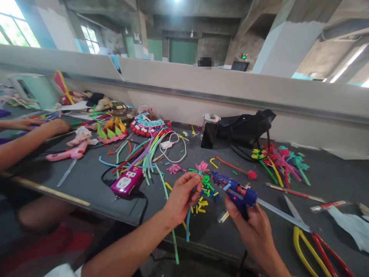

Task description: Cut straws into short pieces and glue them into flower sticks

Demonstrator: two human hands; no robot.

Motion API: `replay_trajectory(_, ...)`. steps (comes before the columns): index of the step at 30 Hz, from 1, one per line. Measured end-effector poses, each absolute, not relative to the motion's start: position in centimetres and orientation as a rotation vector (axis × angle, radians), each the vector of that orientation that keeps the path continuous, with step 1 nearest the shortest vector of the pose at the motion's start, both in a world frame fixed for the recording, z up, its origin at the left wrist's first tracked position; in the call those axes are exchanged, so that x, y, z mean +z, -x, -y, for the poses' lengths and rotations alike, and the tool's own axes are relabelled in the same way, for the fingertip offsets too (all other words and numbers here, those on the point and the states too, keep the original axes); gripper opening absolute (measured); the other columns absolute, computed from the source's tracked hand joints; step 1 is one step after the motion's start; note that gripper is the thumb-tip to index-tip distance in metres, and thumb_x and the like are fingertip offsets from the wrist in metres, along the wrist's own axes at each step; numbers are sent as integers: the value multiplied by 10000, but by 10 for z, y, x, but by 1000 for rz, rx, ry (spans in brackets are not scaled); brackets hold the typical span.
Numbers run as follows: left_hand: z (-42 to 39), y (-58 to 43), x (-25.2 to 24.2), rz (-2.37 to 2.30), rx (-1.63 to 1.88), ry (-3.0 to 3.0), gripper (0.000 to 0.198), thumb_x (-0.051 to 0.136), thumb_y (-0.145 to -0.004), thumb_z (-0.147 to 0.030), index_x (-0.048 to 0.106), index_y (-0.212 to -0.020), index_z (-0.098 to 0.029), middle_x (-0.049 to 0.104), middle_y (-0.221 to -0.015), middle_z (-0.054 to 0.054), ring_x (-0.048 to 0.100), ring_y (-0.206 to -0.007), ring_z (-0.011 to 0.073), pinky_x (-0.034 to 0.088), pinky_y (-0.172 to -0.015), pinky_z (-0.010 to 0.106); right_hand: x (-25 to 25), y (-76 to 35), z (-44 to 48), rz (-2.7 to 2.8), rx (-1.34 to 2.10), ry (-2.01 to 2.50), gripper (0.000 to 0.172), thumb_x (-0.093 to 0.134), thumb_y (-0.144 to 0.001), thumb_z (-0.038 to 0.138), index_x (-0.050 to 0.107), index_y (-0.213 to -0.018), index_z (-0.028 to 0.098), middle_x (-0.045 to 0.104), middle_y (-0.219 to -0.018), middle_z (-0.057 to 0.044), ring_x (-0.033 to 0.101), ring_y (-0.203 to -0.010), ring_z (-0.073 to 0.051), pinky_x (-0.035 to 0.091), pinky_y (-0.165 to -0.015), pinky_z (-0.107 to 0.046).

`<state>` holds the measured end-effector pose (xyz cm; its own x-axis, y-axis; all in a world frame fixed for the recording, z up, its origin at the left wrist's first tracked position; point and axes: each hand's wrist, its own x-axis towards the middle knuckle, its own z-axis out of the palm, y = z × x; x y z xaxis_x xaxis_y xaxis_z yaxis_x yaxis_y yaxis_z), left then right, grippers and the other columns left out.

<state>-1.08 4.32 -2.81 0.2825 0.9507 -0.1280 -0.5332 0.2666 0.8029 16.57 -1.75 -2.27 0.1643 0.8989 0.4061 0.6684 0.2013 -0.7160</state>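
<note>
My left hand (182, 196) is closed in a pinch on a thin blue pipe cleaner stem (188, 225) topped by a pink tuft flower (202, 167). My right hand (250, 225) grips a blue hot glue gun (236, 192), its nozzle pointing left toward the flower's base. A clear glue stick (276, 211) juts out of the gun's back. Several short coloured pipe cleaner bits (205, 192) lie on the dark table (86, 184) between and under my hands.
A purple power strip (127, 181) and a fan of long coloured pipe cleaners (144, 154) lie left. Scissors with yellow and red handles (314, 238) lie right, finished flowers (279, 159) and a black bag (245, 129) behind. Another person's arms (29, 134) rest at far left beside a pink glue gun (67, 153).
</note>
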Motion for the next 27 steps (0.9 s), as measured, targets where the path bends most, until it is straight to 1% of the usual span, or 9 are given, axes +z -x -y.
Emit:
replay_trajectory(4,-42,10,-26,-720,1112,-728,219,682,-787,-333,532,-798,-175,504,-586,-66,328,-371,23,181,-359,171,-25,-166,17,1591,326,1529,292,535,-833,505,650,-793,239,628,-609,-11,623,-599,-216,543,-668,-317)
replay_trajectory(10,-43,10,-26,-715,1106,-728,230,690,-780,-342,532,-798,-176,510,-592,-64,336,-374,24,180,-360,171,-30,-168,19,1587,344,1548,317,547,-831,517,666,-873,227,669,-687,-29,645,-666,-230,538,-712,-327)
replay_trajectory(15,-43,10,-26,-710,1106,-717,243,706,-763,-351,542,-799,-175,515,-594,-64,336,-375,21,186,-359,166,-28,-167,18,1580,338,1541,332,552,-828,519,673,-928,227,695,-717,-29,654,-670,-229,548,-724,-332)
replay_trajectory(19,-43,10,-26,-709,1103,-712,258,719,-747,-361,547,-791,-174,516,-585,-65,332,-371,19,192,-357,161,-28,-167,18,1587,347,1512,301,561,-829,504,680,-854,229,724,-758,-34,674,-686,-227,554,-742,-327)
replay_trajectory(21,-43,10,-25,-708,1105,-707,267,727,-735,-368,552,-792,-174,513,-579,-65,332,-371,21,195,-353,162,-29,-169,19,1588,378,1474,289,566,-837,493,698,-853,236,740,-798,-31,687,-722,-225,553,-750,-315)
replay_trajectory(25,-44,11,-25,-676,1080,-689,246,719,-737,-354,571,-793,-165,494,-562,-66,328,-371,23,181,-345,163,-34,-175,21,1601,474,1414,265,563,-870,452,737,-967,278,756,-922,-13,694,-864,-221,535,-791,-289)
replay_trajectory(27,-44,11,-26,-676,1054,-677,231,712,-738,-339,585,-794,-155,500,-564,-61,328,-365,21,183,-340,166,-36,-177,22,1544,492,1429,282,580,-858,463,740,-994,276,756,-940,-20,687,-888,-228,527,-798,-295)
